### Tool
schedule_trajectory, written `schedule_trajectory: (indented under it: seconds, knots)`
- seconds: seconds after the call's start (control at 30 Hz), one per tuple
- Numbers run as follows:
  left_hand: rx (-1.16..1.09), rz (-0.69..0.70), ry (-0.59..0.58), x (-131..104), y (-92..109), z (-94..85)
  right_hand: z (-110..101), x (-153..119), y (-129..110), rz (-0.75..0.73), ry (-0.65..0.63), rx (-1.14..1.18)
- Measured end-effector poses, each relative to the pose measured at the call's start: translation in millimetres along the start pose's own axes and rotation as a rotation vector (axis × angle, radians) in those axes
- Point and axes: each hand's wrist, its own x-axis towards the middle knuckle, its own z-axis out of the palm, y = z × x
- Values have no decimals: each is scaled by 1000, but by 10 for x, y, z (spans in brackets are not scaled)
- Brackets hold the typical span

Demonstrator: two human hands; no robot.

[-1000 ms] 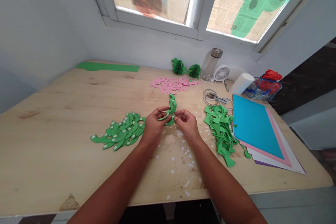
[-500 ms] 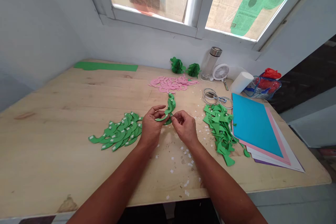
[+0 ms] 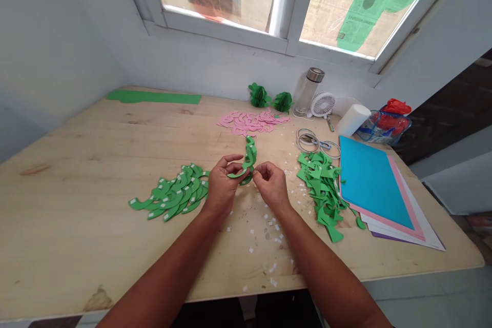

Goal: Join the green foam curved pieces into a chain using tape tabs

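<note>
Curled green paper pieces (image 3: 250,155), joined in a chain, stand up between my hands at the middle of the table. My left hand (image 3: 224,180) grips their lower end from the left. On the right, my right hand (image 3: 271,184) is closed in a pinch at the edge of the same pieces; whatever its fingertips hold is too small to make out. A pile of curved green pieces with white squares (image 3: 179,193) lies just left of my left hand. Small white paper bits (image 3: 277,240) are scattered below and beside my right hand.
Green scraps (image 3: 323,189) and stacked coloured sheets (image 3: 374,184) lie right. Scissors (image 3: 313,141), pink cutouts (image 3: 249,122), green paper shapes (image 3: 259,96), a bottle (image 3: 307,92), a fan (image 3: 323,105), a white roll (image 3: 353,119) and a clear bag (image 3: 388,125) are behind.
My right fingertips have shifted very slightly to the right at the green pieces. My left hand keeps its grip, and the piles have not moved.
</note>
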Motion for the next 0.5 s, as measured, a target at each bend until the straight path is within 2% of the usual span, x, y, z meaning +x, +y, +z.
schedule_trajectory:
  seconds: [0.23,0.5]
  knots:
    - [-60,-50,17,16,-13,-9,-3,10,12,42,-25,75]
    - [2,36,2,22,-44,-19,-4,-15,-20,-22,-1,-23]
